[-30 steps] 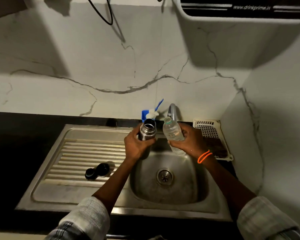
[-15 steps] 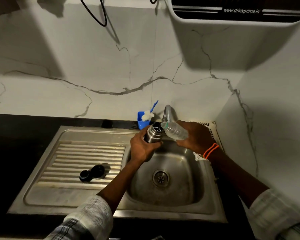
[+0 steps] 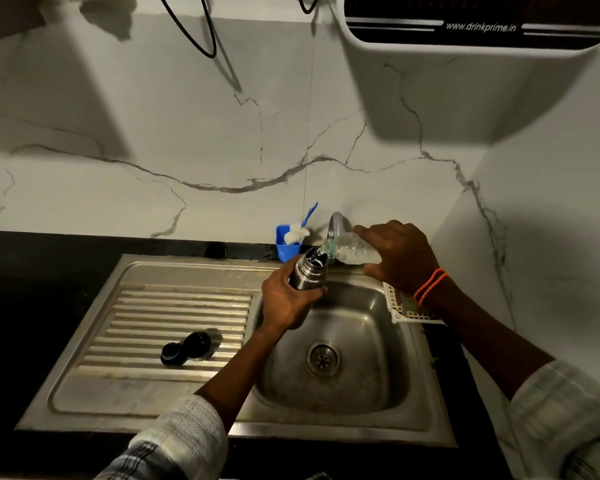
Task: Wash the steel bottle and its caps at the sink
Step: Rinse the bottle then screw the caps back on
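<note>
My left hand (image 3: pixel 286 299) grips the steel bottle (image 3: pixel 309 271) by its body, holding it open-mouthed over the back left of the sink basin (image 3: pixel 361 341). My right hand (image 3: pixel 400 256) holds a clear plastic bottle (image 3: pixel 352 252) tipped on its side, its mouth right at the steel bottle's opening. Two black caps (image 3: pixel 186 348) lie side by side on the ribbed drainboard (image 3: pixel 136 323), left of the basin.
The tap (image 3: pixel 336 223) curves up behind the two bottles. A blue holder (image 3: pixel 286 247) with a white brush stands at the wall, left of the tap. A white plastic tray (image 3: pixel 406 310) sits on the sink's right rim. Black counter (image 3: pixel 49 265) surrounds the sink.
The plastic bottle went from upright to tipped sideways, mouth against the steel bottle's opening. Both hands shifted slightly towards the tap.
</note>
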